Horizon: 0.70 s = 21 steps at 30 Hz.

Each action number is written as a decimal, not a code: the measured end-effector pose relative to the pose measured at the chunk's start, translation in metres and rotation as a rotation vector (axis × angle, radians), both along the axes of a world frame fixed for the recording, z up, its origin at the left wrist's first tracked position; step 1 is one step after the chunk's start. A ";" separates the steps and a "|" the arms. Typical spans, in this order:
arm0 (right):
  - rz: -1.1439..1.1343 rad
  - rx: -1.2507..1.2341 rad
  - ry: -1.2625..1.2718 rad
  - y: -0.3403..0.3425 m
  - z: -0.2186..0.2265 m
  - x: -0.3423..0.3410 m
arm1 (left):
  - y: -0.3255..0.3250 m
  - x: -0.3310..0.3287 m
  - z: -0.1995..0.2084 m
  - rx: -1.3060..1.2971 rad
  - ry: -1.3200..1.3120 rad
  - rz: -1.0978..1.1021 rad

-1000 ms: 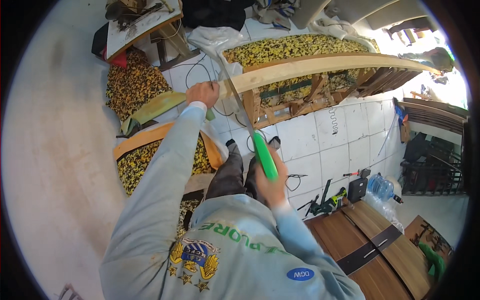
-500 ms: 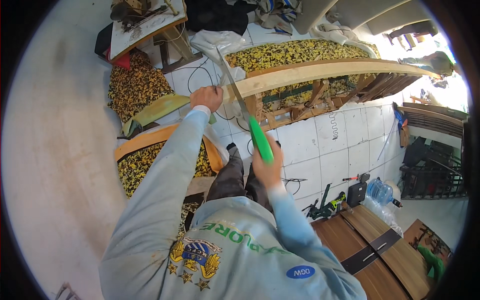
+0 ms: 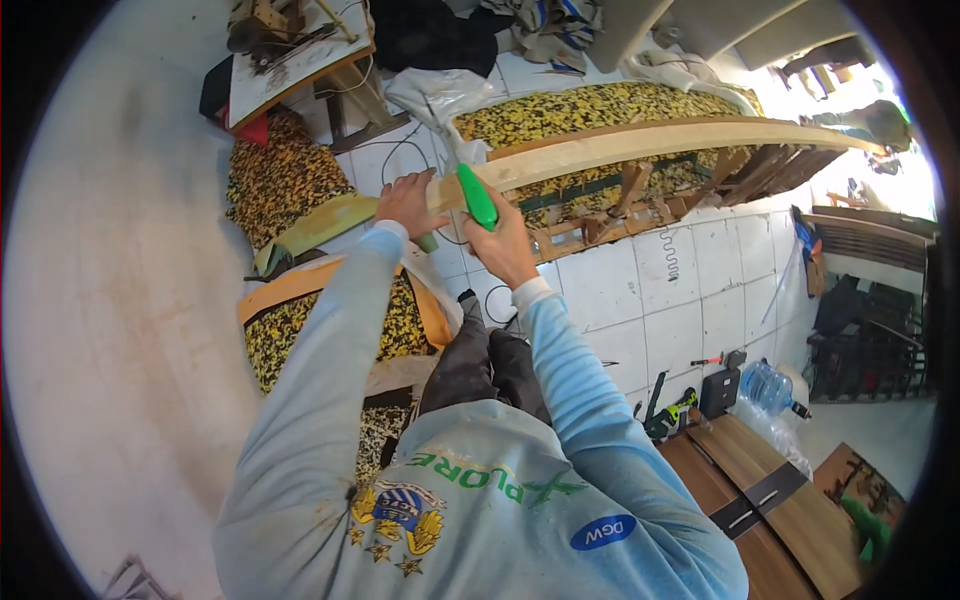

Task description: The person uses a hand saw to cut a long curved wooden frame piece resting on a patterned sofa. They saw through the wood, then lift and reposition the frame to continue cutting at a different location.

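Note:
A long, pale wooden beam (image 3: 640, 143) curves across the top of a wooden furniture frame (image 3: 625, 195). My left hand (image 3: 405, 205) grips the beam's left end, fingers over the far edge and thumb toward the near one. Just right of it, my right hand (image 3: 503, 240) is closed around the green handle of a handsaw (image 3: 478, 197). The handle tilts up and left, close over the beam. Its blade cannot be made out from this angle, nor can its contact with the wood.
Yellow-and-black speckled foam (image 3: 590, 110) lies behind the beam, with more foam (image 3: 285, 180) at left. A cluttered small table (image 3: 285, 80) stands at the far left. On the tiled floor (image 3: 600, 300) are a loose cable and a zigzag spring (image 3: 671, 255). Brown cabinet panels (image 3: 790, 490) lie lower right.
My right hand has moved up and left with the saw, bringing its handle close to the beam. The blade has gone out of sight. My left hand's fingers have straightened somewhat on the beam.

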State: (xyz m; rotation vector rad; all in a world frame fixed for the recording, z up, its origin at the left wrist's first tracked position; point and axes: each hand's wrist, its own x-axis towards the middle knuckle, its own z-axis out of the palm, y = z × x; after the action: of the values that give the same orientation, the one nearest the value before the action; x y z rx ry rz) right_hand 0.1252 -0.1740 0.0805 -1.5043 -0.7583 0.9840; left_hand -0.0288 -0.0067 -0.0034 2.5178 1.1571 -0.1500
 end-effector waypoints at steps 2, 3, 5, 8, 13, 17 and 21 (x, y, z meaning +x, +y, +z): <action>-0.061 0.034 -0.078 -0.010 -0.002 -0.004 | -0.005 0.004 -0.005 0.103 0.054 0.061; -0.116 0.064 -0.157 -0.024 -0.004 -0.008 | -0.006 0.004 -0.008 0.041 0.069 0.070; -0.079 -0.003 -0.180 -0.069 0.008 -0.020 | 0.000 -0.002 -0.007 -0.071 0.100 0.094; -0.052 -0.068 -0.302 -0.166 0.055 -0.044 | 0.004 0.000 -0.003 -0.108 0.135 0.095; -0.034 -0.183 -0.242 -0.218 0.098 -0.056 | 0.001 0.002 -0.008 -0.035 0.097 0.087; -0.117 0.037 -0.316 -0.078 0.011 -0.036 | -0.002 0.002 -0.005 -0.044 0.107 0.090; -0.043 -0.147 -0.233 0.001 0.021 -0.009 | -0.001 0.017 0.004 -0.011 0.115 0.006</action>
State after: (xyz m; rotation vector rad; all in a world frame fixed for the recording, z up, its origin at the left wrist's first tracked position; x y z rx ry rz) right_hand 0.1160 -0.1732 0.1014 -1.7779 -0.8286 0.8566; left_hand -0.0114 -0.0080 0.0006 2.5243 1.2037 -0.3027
